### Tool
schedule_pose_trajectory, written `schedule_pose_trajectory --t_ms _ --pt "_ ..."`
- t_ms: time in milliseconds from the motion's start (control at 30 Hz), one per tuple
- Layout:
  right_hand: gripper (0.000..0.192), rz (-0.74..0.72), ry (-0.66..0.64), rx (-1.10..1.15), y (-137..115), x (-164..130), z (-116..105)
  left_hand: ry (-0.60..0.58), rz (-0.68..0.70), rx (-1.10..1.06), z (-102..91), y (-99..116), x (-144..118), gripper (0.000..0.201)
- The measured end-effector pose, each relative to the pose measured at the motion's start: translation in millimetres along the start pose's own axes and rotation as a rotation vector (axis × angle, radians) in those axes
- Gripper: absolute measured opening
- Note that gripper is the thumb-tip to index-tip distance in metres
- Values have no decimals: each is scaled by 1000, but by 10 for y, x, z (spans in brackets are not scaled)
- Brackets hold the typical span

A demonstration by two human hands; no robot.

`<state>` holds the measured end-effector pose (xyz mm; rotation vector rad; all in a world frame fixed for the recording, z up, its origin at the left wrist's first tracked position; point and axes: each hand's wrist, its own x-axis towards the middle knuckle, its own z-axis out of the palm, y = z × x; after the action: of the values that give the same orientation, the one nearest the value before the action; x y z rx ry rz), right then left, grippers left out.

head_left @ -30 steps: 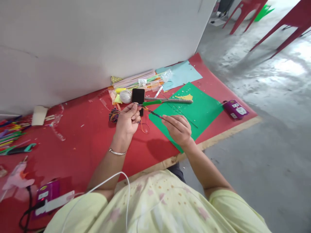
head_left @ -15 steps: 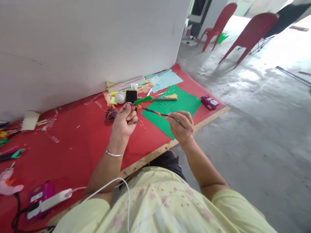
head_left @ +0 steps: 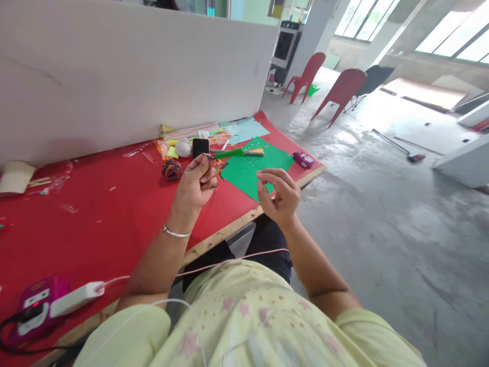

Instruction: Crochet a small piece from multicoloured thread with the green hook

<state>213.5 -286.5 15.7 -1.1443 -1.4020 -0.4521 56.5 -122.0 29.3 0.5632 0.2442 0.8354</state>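
Left hand: fingers pinch the wrapped stick at its end, above the red table, as before.
Right hand: fingers now loose, curled, off the stick.
Green sheet: beneath.

A red-covered table bore a green sheet, a thread ball and a purple box.

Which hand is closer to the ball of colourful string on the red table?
Left. The left hand is raised just right of the ball of colourful string, almost beside it. The right hand is farther right, over the green paper's edge.
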Motion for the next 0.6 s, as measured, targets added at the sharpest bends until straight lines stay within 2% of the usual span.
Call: schedule_pose_trajectory --t_ms 133,267,300,367,467,533,600 --pt "20 295 -75 86 -50 28 112 -18 -28 9 48 44 -102 21" --pt "55 654 -292 383 -22 80 321 -30 -45 10 71 35 -126 21" --pt "59 739 -322 456 -23 93 378 -38 -41 8 68 25 -119 20" --pt "57 848 -302 543 -34 115 486 -56 -38 6 54 7 -100 19" --pt "42 912 -196 498 -44 126 600 -41 -17 7 23 2 -71 19" --pt "38 874 -138 463 -28 119 631 -2 14 -3 1 16 -55 19" --pt "32 773 -127 418 11 107 631 38 24 -18 -18 37 -41 18"
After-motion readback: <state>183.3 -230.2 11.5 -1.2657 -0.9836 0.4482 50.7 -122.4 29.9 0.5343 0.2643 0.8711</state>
